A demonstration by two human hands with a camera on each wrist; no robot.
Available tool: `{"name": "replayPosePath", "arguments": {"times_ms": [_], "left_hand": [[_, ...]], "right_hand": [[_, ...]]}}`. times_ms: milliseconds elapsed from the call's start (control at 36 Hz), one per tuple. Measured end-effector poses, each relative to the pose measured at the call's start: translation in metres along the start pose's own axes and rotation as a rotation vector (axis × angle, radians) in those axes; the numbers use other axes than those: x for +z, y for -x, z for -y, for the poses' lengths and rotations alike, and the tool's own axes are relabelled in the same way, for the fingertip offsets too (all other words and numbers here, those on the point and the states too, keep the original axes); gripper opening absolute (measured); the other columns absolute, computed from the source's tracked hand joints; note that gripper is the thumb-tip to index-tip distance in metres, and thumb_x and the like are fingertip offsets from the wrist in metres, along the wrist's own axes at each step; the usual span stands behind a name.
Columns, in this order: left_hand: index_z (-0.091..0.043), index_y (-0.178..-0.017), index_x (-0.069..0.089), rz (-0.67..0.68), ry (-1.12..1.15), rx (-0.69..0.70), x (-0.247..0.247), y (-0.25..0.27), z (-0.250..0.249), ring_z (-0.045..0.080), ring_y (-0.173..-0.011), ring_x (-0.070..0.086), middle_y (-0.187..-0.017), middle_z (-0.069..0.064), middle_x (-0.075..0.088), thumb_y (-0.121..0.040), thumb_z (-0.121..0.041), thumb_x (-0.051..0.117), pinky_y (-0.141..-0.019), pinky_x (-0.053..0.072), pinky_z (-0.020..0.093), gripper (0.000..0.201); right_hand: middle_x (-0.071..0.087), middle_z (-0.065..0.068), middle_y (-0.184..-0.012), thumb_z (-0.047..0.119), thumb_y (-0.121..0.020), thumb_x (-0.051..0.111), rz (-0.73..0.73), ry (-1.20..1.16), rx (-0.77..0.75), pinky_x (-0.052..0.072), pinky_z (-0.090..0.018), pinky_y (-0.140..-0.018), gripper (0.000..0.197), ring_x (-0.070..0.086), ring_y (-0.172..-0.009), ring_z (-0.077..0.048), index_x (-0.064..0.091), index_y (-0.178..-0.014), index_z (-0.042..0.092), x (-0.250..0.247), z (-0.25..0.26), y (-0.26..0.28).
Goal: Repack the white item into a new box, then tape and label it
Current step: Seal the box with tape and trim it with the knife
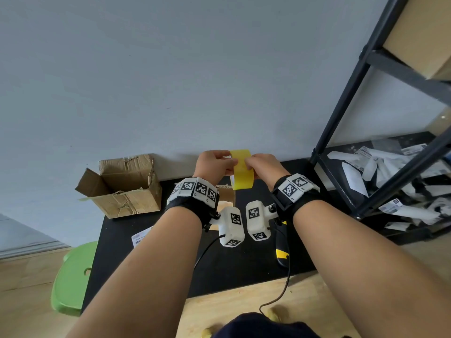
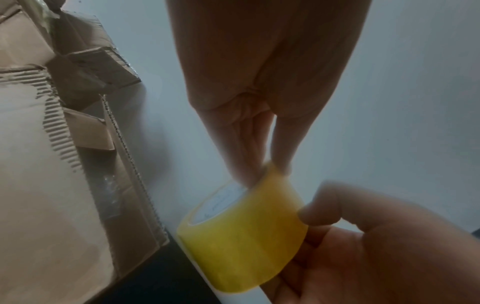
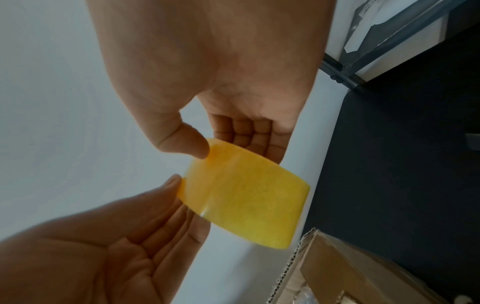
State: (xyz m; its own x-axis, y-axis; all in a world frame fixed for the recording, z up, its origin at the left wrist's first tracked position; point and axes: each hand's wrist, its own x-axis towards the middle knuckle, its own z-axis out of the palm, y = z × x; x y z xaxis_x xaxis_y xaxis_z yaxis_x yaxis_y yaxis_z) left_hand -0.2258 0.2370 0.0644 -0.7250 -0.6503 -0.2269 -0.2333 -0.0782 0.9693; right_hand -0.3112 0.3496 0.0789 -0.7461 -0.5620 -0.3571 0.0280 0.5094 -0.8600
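A yellow tape roll [image 1: 242,170] is held up in front of the wall by both hands. My left hand [image 1: 219,164] pinches the roll's left edge [image 2: 255,174] between thumb and fingers. My right hand [image 1: 260,165] grips the other side, thumb [image 3: 187,142] on the outer face and fingers curled behind it. Below the roll stands an open brown box [image 1: 226,194], mostly hidden by my wrists; its corner [image 3: 350,273] shows in the right wrist view. What lies inside it cannot be made out.
A torn old cardboard box [image 1: 122,189] sits open at the mat's back left. On the black mat [image 1: 170,264] lie a printed label [image 1: 141,238] and a yellow-black cutter [image 1: 281,253]. A black shelf [image 1: 341,123] with white packets stands right; a green stool [image 1: 73,276] left.
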Motion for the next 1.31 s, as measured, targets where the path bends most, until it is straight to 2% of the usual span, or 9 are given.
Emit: {"name": "replayPosePath", "arguments": {"times_ms": [167,278,361,500,639,750,806,1000,1306], "left_hand": [[0.004,-0.122,0.058,-0.036,0.039,-0.026,-0.002,-0.004,-0.001,0.028,-0.084,0.070,-0.096,0.018,0.069,-0.083,-0.007,0.072,-0.085,0.057,0.039,0.043],[0.001,-0.127,0.057,0.000,-0.066,0.007,-0.004,-0.003,-0.001,0.017,-0.077,0.067,-0.085,0.008,0.068,-0.086,-0.012,0.069,-0.081,0.058,0.030,0.045],[-0.003,-0.134,0.053,0.065,-0.113,0.007,-0.004,0.001,-0.001,0.019,-0.087,0.069,-0.095,0.008,0.070,-0.084,-0.009,0.070,-0.085,0.056,0.029,0.053],[-0.007,-0.139,0.046,0.116,-0.113,0.006,0.000,0.008,-0.002,0.024,-0.089,0.068,-0.103,0.011,0.067,-0.084,-0.003,0.069,-0.082,0.057,0.028,0.060],[-0.004,-0.140,0.045,0.084,-0.077,-0.005,0.003,0.007,-0.001,0.026,-0.084,0.070,-0.096,0.010,0.067,-0.082,-0.002,0.071,-0.086,0.057,0.037,0.063],[0.000,-0.139,0.044,0.053,-0.033,-0.011,0.002,0.005,-0.001,0.023,-0.078,0.069,-0.092,0.010,0.067,-0.082,-0.001,0.071,-0.086,0.057,0.039,0.064],[0.001,-0.139,0.044,0.047,-0.020,-0.016,0.001,0.003,-0.001,0.021,-0.076,0.069,-0.090,0.009,0.067,-0.081,0.000,0.071,-0.084,0.057,0.037,0.063],[0.004,-0.137,0.044,-0.011,0.037,-0.015,-0.002,0.001,-0.001,0.026,-0.078,0.069,-0.095,0.019,0.068,-0.083,-0.001,0.071,-0.082,0.058,0.038,0.061],[0.001,-0.132,0.052,-0.023,-0.042,0.020,-0.002,-0.001,-0.002,0.028,-0.083,0.071,-0.103,0.019,0.069,-0.085,-0.008,0.069,-0.085,0.057,0.039,0.050]], "right_hand": [[0.055,-0.010,-0.078,0.015,-0.079,0.053,-0.018,-0.016,-0.026,0.050,-0.048,-0.091,0.015,0.058,-0.082,-0.028,0.053,-0.064,0.012,-0.001,0.003,0.007],[0.061,-0.013,-0.082,0.022,-0.073,0.054,-0.005,-0.023,-0.016,0.050,-0.052,-0.095,0.012,0.063,-0.092,-0.037,0.059,-0.067,0.013,0.000,0.001,0.006],[0.067,-0.021,-0.096,0.030,-0.059,0.053,-0.008,-0.064,0.017,0.049,-0.054,-0.095,0.025,0.064,-0.099,-0.039,0.062,-0.074,0.011,0.001,-0.003,0.004],[0.066,-0.021,-0.096,0.023,-0.079,0.053,-0.032,-0.092,0.034,0.049,-0.054,-0.095,0.015,0.064,-0.098,-0.039,0.060,-0.076,0.010,0.000,-0.001,0.005],[0.062,-0.020,-0.094,0.035,-0.059,0.048,-0.008,-0.056,0.030,0.046,-0.058,-0.096,0.033,0.060,-0.105,-0.041,0.058,-0.079,0.011,0.000,-0.006,-0.006],[0.056,-0.014,-0.091,0.020,-0.081,0.048,-0.007,-0.016,0.000,0.046,-0.053,-0.097,0.011,0.059,-0.104,-0.039,0.055,-0.076,0.013,0.001,0.009,0.008],[0.056,-0.011,-0.088,0.016,-0.083,0.048,-0.015,-0.006,-0.006,0.047,-0.050,-0.094,0.010,0.059,-0.098,-0.036,0.056,-0.077,0.014,0.001,0.010,0.009],[0.065,-0.018,-0.096,0.029,-0.057,0.052,0.050,0.003,-0.037,0.049,-0.055,-0.095,0.028,0.062,-0.102,-0.039,0.064,-0.078,0.014,0.001,-0.006,-0.004],[0.063,-0.012,-0.093,0.023,-0.077,0.053,0.009,0.000,-0.041,0.049,-0.054,-0.095,0.012,0.062,-0.099,-0.035,0.062,-0.074,0.016,0.001,0.002,0.006]]}}
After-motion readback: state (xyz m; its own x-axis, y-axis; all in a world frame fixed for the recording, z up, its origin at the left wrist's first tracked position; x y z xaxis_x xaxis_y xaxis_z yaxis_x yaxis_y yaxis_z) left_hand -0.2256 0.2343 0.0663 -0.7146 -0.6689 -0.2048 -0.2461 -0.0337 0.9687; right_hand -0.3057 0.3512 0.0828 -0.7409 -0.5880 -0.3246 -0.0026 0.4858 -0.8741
